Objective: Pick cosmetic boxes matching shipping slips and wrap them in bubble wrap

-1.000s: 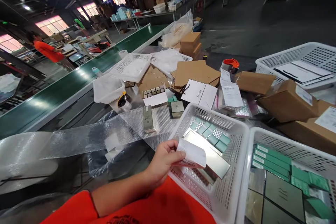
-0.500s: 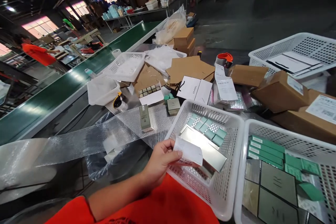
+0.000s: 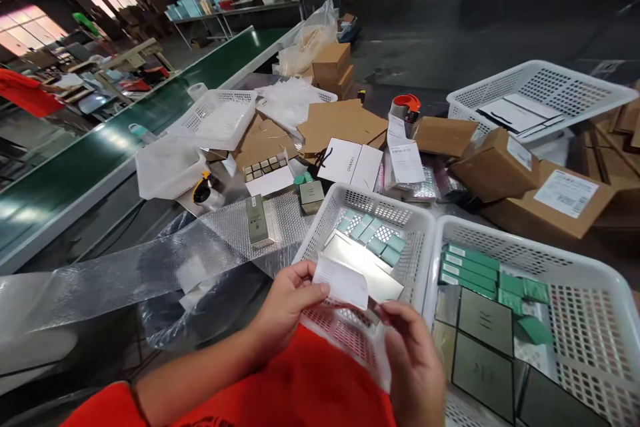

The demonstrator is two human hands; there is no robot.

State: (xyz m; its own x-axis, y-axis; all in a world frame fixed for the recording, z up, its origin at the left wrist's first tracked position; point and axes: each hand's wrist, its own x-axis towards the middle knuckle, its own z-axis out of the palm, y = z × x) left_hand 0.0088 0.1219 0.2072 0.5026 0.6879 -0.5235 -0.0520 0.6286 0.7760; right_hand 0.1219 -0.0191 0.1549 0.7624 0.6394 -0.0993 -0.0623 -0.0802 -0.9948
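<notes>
One carton (image 3: 257, 221) lies on bubble wrap (image 3: 287, 217), not yet wrapped; left hand (image 3: 291, 297) pinches a printed slip (image 3: 343, 281); right hand (image 3: 413, 350) half-curled, grip unclear.

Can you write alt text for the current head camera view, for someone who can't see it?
A person's left hand holds a white paper slip over a white basket containing a shiny box and small green packets, the right hand beside the slip. A second basket of boxes stands to the right; bubble wrap lies to the left.
</notes>
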